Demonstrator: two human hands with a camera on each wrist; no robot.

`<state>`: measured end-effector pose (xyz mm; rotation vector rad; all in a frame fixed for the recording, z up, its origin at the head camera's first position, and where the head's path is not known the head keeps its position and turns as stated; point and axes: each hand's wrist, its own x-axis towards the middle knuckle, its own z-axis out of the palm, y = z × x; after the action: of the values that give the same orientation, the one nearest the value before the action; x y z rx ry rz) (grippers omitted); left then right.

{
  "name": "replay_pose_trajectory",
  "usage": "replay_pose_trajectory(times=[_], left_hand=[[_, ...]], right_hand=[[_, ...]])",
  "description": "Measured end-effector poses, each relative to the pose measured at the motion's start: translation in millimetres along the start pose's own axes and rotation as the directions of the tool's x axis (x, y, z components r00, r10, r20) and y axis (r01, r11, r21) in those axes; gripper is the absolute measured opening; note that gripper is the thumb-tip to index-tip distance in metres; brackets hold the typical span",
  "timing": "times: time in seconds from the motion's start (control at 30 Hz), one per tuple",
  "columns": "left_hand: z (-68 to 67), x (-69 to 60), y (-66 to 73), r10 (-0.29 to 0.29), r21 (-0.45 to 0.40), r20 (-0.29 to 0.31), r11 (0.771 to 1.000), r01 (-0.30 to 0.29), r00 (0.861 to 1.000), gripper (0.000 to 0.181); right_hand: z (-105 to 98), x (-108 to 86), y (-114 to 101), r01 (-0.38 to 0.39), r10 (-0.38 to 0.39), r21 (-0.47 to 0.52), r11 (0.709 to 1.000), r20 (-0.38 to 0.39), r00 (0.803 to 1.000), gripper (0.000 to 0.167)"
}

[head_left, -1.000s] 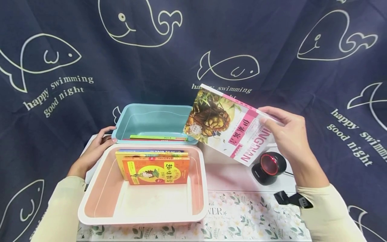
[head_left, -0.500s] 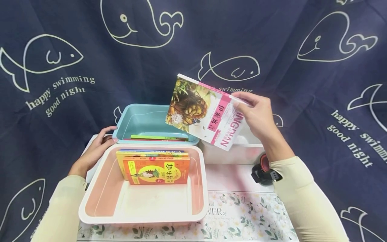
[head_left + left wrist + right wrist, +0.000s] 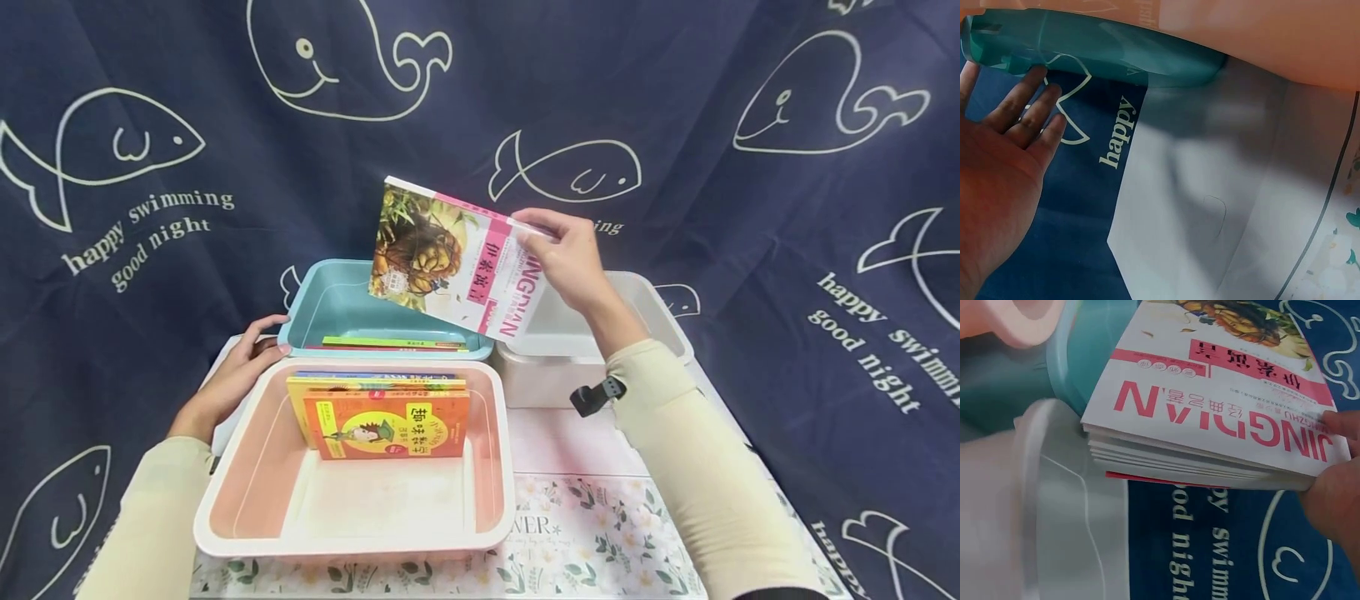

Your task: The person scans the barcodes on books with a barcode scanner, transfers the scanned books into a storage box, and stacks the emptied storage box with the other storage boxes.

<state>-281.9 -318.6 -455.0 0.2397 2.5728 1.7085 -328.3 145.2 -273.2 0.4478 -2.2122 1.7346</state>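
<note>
Centre frame, I've the right hand (image 3: 570, 260) pinching the lion-cover paperback (image 3: 453, 268) by one corner, so it could twist loose; left hand (image 3: 231, 379) spread, mid-left.

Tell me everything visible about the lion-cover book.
The lion-cover book looks like a paper softcover: mostly white, with a painted lion, pink bands, Chinese characters and pink letters reading "JINGDIAN". It is closed, its page edges slightly spread in the right wrist view. The right hand pinches it near one corner, holding it tilted above the right end of the teal bin; whether it touches the bin cannot be told.
</note>
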Motion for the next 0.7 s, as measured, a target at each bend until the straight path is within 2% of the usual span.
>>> replay_pose_trajectory(times=[0.37, 0.57, 0.7], left_hand=[[0.4, -0.5, -1.0, 0.006, -0.012, -0.007, 1.000, -0.006, 1.000, 0.056], [-0.2, -0.3, -1.3, 0.006, -0.009, -0.008, 1.000, -0.006, 1.000, 0.056], [1.3, 0.0, -2.0, 0.003, -0.023, -0.004, 1.000, -0.003, 1.000, 0.055]], right_hand=[[41.2, 22.9, 4.9, 0.032, -0.033, 0.014, 0.999, 0.090, 0.995, 0.025], [58.0, 29.1, 11.9, 0.057, -0.060, 0.027, 0.998, 0.136, 0.989, 0.023], [66.9, 29.9, 21.6, 0.043, -0.044, 0.008, 0.999, 0.159, 0.986, 0.023]])
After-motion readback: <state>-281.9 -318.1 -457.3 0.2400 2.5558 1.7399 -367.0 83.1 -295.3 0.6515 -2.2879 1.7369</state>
